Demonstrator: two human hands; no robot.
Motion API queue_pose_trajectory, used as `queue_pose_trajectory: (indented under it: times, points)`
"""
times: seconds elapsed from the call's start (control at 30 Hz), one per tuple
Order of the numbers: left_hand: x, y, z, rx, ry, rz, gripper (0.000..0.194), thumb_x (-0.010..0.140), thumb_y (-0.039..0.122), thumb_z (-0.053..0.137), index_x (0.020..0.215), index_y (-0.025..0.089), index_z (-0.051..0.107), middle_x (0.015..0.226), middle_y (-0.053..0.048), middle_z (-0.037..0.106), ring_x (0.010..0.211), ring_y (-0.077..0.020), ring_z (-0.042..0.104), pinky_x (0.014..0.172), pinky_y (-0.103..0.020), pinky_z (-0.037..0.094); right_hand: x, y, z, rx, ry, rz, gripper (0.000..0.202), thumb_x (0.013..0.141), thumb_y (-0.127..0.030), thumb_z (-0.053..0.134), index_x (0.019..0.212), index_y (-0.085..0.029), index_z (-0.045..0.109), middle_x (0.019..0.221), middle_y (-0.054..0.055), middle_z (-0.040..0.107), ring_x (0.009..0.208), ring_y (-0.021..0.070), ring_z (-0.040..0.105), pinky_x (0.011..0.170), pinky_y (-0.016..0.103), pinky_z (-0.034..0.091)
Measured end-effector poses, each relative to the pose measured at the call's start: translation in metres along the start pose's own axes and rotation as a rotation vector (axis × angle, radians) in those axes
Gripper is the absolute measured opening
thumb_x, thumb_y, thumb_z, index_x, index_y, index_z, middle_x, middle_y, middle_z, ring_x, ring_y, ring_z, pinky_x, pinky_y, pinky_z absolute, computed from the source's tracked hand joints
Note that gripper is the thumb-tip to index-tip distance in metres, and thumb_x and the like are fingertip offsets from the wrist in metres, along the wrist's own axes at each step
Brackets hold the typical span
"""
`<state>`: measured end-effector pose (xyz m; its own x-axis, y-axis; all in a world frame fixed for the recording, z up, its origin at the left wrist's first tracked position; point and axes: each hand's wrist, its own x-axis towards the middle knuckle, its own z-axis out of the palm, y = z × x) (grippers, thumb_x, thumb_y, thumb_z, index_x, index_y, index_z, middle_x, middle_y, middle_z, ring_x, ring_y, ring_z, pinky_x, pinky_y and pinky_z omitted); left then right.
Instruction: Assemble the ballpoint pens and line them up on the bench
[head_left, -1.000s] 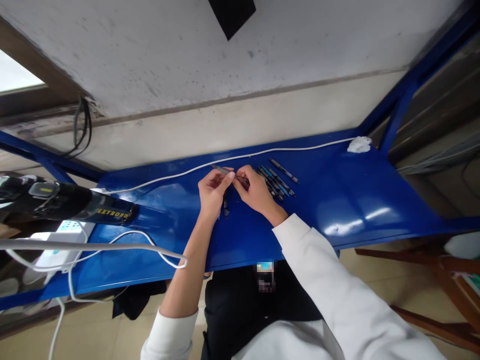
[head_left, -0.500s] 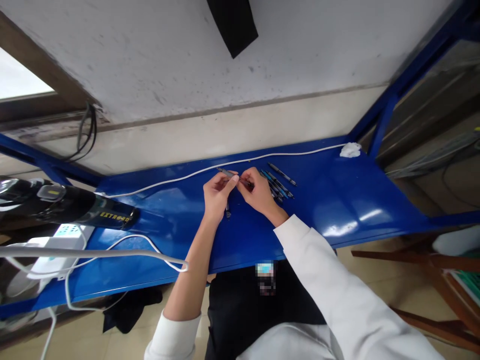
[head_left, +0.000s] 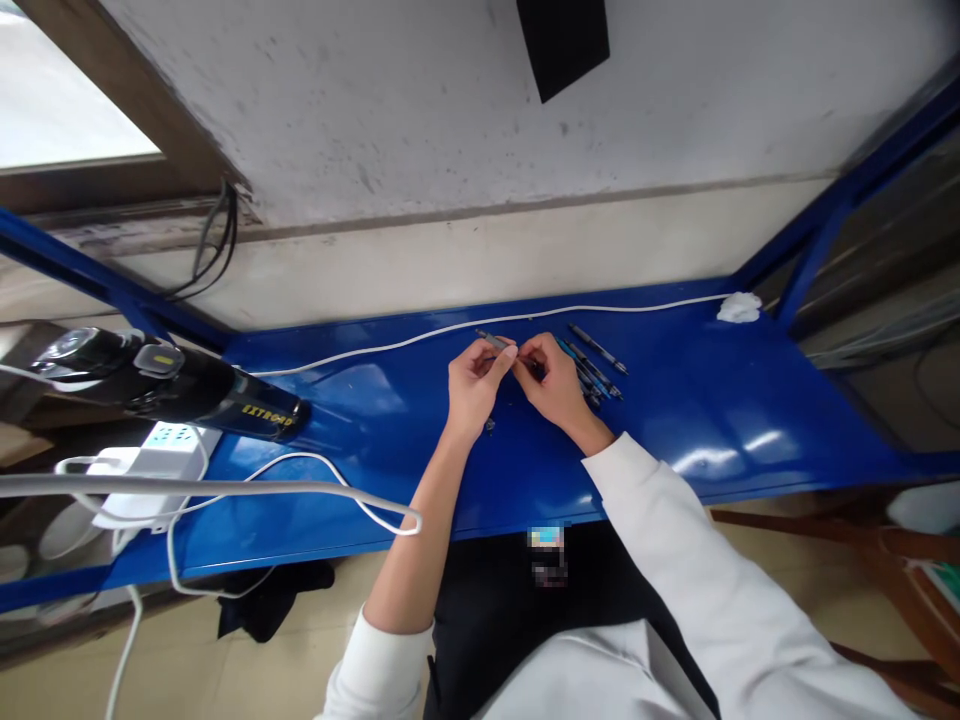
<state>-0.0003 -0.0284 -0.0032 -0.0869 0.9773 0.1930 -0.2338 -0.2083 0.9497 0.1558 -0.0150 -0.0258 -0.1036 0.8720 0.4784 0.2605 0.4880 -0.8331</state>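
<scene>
hands: while the left hand [head_left: 471, 392] pinches a slim pen [head_left: 493, 340], the right hand [head_left: 556, 385] grips its end
blue tabletop [head_left: 667, 400]: glossy, straight-edged, stretching wide rightward

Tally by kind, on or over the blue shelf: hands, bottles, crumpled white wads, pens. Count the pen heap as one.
Hands: 2 (left hand, right hand)
Bottle: 1
Crumpled white wad: 1
Held pen: 1 (whole or part, cannot tell)
Loose pen: 1
Pen heap: 1
Total: 7
Uncounted: part-hidden dark piece by the left hand.
</scene>
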Motion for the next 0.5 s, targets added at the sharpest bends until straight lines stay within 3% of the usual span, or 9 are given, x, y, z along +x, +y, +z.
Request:
queue_pose_trajectory:
  times: [0.2, 0.5]
  points:
    - [-0.001, -0.001, -0.0008, 0.012, 0.004, 0.002, 0.032, 0.09, 0.048, 0.097, 0.106, 0.022, 0.087, 0.101, -0.006, 0.086, 0.096, -0.0235, 0.081, 0.094, -0.036, 0.062, -0.0002, -0.0001, 0.0001, 0.022, 0.006, -0.035, 0.018, 0.105, -0.034, 0.073, 0.101, -0.027, 0.057, 0.08, -0.004, 0.061, 0.068, 0.0169, 0.061, 0.066, 0.033, 0.044]
    - [0.0022, 0.0027, -0.0054, 0.067, 0.036, 0.036, 0.037, 0.085, 0.051, 0.101, 0.1, 0.02, 0.088, 0.096, -0.006, 0.085, 0.088, -0.0205, 0.079, 0.09, -0.033, 0.061, 0.0016, -0.001, 0.0001, 0.006, -0.035, -0.04, 0.024, 0.109, -0.045, 0.07, 0.102, -0.027, 0.056, 0.085, -0.001, 0.066, 0.074, 0.0186, 0.064, 0.071, 0.035, 0.046]
